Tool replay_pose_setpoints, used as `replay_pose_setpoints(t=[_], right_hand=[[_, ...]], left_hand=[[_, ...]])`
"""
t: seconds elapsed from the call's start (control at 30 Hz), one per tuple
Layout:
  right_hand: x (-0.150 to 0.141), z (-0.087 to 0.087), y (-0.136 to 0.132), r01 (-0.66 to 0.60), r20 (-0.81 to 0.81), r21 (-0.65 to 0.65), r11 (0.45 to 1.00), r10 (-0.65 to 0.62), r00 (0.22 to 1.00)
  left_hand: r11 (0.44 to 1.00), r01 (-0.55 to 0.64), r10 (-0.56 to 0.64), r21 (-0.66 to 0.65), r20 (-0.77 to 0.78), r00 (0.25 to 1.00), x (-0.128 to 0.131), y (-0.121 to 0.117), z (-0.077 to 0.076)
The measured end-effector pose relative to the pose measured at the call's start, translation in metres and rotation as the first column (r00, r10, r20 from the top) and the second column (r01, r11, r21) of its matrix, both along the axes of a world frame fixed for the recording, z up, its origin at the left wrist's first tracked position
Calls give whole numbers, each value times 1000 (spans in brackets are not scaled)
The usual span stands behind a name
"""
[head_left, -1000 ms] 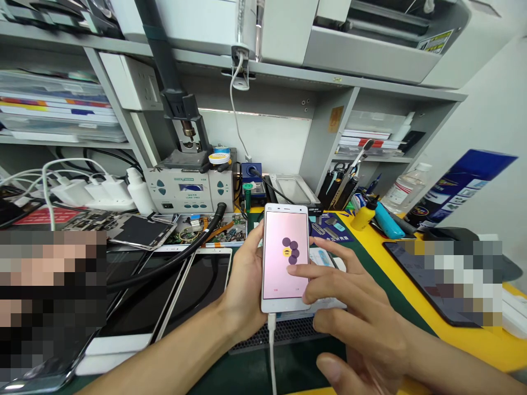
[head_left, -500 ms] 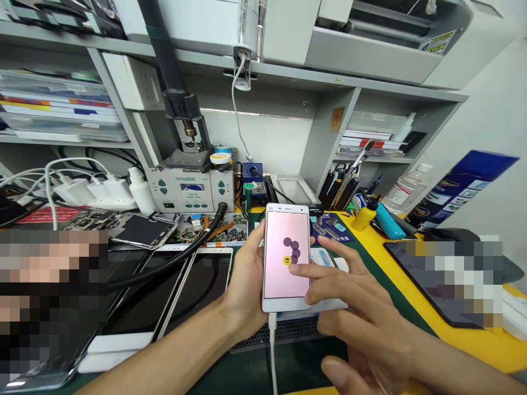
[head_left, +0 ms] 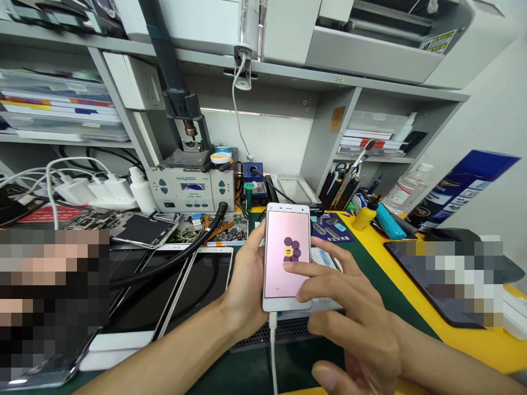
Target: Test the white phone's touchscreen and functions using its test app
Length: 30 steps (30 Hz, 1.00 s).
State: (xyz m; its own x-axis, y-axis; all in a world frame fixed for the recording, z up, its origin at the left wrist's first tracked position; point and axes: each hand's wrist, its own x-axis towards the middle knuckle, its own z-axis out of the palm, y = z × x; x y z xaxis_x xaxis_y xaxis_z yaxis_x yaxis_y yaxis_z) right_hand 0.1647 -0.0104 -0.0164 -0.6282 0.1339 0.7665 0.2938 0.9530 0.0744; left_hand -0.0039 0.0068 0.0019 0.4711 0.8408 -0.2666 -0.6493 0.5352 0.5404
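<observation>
A white smartphone (head_left: 284,285) stands nearly upright before me, its pink screen lit with a ring of dark circles and one yellow circle. My left hand (head_left: 242,280) grips it along the left edge. A white charging cable (head_left: 273,351) is plugged into its bottom end and runs down toward me. My right hand (head_left: 349,302) has its fingers spread, with the index fingertip at the screen just below the circles. I cannot tell whether that fingertip touches the glass. Behind the right fingers lies another pale object, mostly covered.
Several phones (head_left: 206,274) lie on the left, crossed by a thick black hose (head_left: 164,280). A hot-air station (head_left: 189,189) stands behind a tray of circuit boards (head_left: 230,227). On the right are a tablet (head_left: 424,285), a yellow bottle (head_left: 364,215) and a spray can (head_left: 461,189).
My right hand has shifted slightly left, its index fingertip moving across the screen. The yellow circle has moved up, and faint red marks now show low on the screen.
</observation>
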Motion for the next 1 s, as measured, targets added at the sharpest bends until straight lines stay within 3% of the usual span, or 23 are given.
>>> replay_pose_setpoints(t=[0.37,0.6,0.77,1.0], right_hand=[[0,1,3,37,49,2,999,-38,998],[-5,4,-8,65,-128,-68,996,-73,989],[-7,5,-12,96,-159,-116,989,-114,981],[-3,2,0,42,19,-3,999,-42,999]], left_hand=[[1000,-2,2,13,-1,1000,-2,-1,-1],[998,46,-46,34,9,999,-1,0,1],[998,53,-53,35,7,999,-1,0,2],[1000,1,-1,3,-39,999,1,-1,0]])
